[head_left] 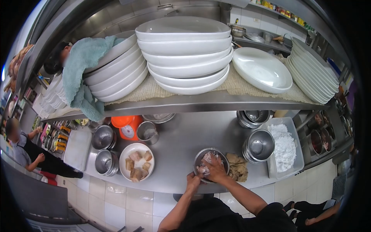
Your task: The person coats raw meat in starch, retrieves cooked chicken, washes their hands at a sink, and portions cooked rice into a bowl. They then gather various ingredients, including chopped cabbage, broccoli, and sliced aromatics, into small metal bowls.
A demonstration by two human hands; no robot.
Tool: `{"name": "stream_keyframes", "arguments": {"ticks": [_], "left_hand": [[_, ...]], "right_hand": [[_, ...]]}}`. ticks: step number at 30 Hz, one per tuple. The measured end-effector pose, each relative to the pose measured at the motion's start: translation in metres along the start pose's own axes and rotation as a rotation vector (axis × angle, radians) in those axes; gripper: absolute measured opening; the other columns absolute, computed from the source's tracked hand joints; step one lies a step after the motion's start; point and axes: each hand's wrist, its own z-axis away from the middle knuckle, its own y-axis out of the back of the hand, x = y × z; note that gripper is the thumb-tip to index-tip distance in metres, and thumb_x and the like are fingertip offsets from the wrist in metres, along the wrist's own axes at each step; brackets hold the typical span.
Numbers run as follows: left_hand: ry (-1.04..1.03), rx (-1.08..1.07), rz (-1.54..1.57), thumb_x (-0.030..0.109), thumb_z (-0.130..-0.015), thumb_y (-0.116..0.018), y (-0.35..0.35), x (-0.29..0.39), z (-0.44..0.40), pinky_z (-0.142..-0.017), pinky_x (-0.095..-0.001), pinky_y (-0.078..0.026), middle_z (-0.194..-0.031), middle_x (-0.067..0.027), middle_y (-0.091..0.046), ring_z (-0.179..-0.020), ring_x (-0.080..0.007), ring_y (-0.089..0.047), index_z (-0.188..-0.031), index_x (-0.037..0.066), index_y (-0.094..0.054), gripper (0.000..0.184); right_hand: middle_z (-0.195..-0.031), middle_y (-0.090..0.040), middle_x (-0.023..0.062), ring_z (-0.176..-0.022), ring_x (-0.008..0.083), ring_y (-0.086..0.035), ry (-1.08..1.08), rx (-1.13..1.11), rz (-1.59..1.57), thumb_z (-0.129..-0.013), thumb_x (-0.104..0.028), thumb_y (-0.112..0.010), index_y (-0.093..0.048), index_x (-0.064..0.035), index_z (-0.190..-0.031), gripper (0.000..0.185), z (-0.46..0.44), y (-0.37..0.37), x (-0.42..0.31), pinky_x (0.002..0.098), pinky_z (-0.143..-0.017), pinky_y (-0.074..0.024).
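Note:
A metal bowl (223, 154) with pale, wet-looking pieces of raw meat (209, 157) stands near the front edge of the steel counter. My left hand (193, 181) grips the bowl's near left rim. Inside the bowl, my right hand (216, 169) has its fingers curled into the meat; its fingertips are partly hidden. A crumpled brown cloth (237, 167) lies just right of the bowl. Left of my hands, a white round dish (123, 164) holds several thick pieces of pale meat.
Stacked metal bowls (261, 144) and a clear tub of white powder (283, 147) stand at right. An orange scale (126, 125) and a metal pot (147, 132) sit back left. Overhead, a shelf (201, 103) carries stacked white dishes (185, 48) and a teal towel (83, 65). Other people stand both sides.

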Motion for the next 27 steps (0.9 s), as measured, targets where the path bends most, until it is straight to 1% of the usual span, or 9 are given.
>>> {"name": "stream_keyframes", "arguments": {"ticks": [5,8,11,14,17,20,23,26,27], "left_hand": [[-0.021,-0.007,0.019,0.002,-0.074,-0.056,0.001,-0.005,-0.002,-0.047,-0.0329,-0.055,-0.081,-0.0126,-0.063,-0.064,-0.0227,-0.063,-0.095,-0.007,-0.058,0.023],[-0.004,-0.017,0.043,0.002,-0.073,-0.057,0.0,0.004,0.003,-0.047,-0.0335,-0.056,-0.077,-0.0133,-0.063,-0.062,-0.023,-0.063,-0.094,-0.007,-0.057,0.024],[0.014,-0.043,0.042,0.003,-0.073,-0.057,0.002,0.0,0.0,-0.047,-0.0338,-0.056,-0.078,-0.0143,-0.063,-0.062,-0.0234,-0.064,-0.094,-0.007,-0.057,0.024],[0.017,-0.046,0.024,0.002,-0.073,-0.057,0.0,0.0,0.001,-0.047,-0.0342,-0.056,-0.08,-0.015,-0.064,-0.061,-0.0237,-0.064,-0.094,-0.007,-0.057,0.024],[0.013,-0.053,0.027,0.002,-0.073,-0.057,-0.004,0.002,0.006,-0.049,-0.0346,-0.057,-0.082,-0.0153,-0.064,-0.062,-0.0238,-0.065,-0.095,-0.008,-0.057,0.024],[0.016,-0.048,0.02,0.001,-0.074,-0.057,-0.005,0.001,0.007,-0.049,-0.0339,-0.057,-0.084,-0.0146,-0.063,-0.063,-0.0233,-0.064,-0.095,-0.008,-0.058,0.022],[0.03,-0.03,-0.001,0.004,-0.075,-0.057,-0.005,0.001,0.008,-0.051,-0.0341,-0.057,-0.088,-0.0154,-0.062,-0.065,-0.0238,-0.064,-0.099,-0.009,-0.056,0.027],[0.061,-0.048,0.026,0.007,-0.076,-0.056,-0.007,0.007,0.011,-0.053,-0.0353,-0.058,-0.09,-0.0171,-0.061,-0.066,-0.0247,-0.064,-0.105,-0.011,-0.051,0.035],[0.073,-0.061,0.041,0.008,-0.076,-0.056,-0.007,0.009,0.012,-0.054,-0.0357,-0.058,-0.091,-0.0176,-0.061,-0.067,-0.025,-0.064,-0.107,-0.012,-0.049,0.038]], "right_hand": [[-0.127,-0.039,0.0174,-0.115,0.0461,-0.042,-0.078,-0.148,-0.115,-0.062,-0.02,-0.074,-0.053,-0.0239,-0.122,0.063,-0.022,-0.027,0.028,0.0491,-0.092,-0.0431],[-0.126,-0.039,0.0179,-0.108,0.0467,-0.047,-0.146,-0.263,-0.13,-0.061,-0.019,-0.074,-0.054,-0.0232,-0.12,0.062,-0.032,-0.016,0.031,0.0457,-0.091,-0.0444],[-0.123,-0.043,0.0181,-0.108,0.0431,-0.049,-0.131,-0.306,-0.067,-0.061,-0.019,-0.074,-0.054,-0.0235,-0.122,0.064,-0.031,0.002,0.031,0.0438,-0.091,-0.0447],[-0.118,-0.049,0.0185,-0.106,0.0389,-0.053,-0.109,-0.232,0.052,-0.062,-0.019,-0.073,-0.053,-0.0219,-0.123,0.064,-0.012,0.029,0.005,0.0407,-0.091,-0.045],[-0.121,-0.046,0.0196,-0.108,0.0378,-0.052,-0.039,-0.359,0.075,-0.063,-0.019,-0.073,-0.05,-0.0193,-0.124,0.066,-0.014,0.016,0.019,0.0413,-0.091,-0.0454],[-0.125,-0.04,0.0219,-0.113,0.0414,-0.046,-0.082,-0.402,0.041,-0.061,-0.014,-0.073,-0.046,-0.0185,-0.126,0.071,-0.025,0.013,0.027,0.0425,-0.093,-0.0432],[-0.123,-0.043,0.0226,-0.11,0.0418,-0.049,-0.152,-0.266,0.032,-0.06,-0.012,-0.073,-0.042,-0.0155,-0.129,0.076,-0.022,0.036,0.015,0.0425,-0.09,-0.0459],[-0.116,-0.05,0.0232,-0.102,0.042,-0.055,-0.014,0.006,0.201,-0.059,-0.011,-0.074,-0.04,-0.0108,-0.129,0.078,0.001,0.043,-0.002,0.0425,-0.084,-0.0487],[-0.118,-0.049,0.0228,-0.104,0.0424,-0.054,-0.03,-0.047,0.145,-0.058,-0.012,-0.075,-0.039,-0.0096,-0.13,0.08,0.003,0.041,-0.001,0.043,-0.084,-0.0487]]}}
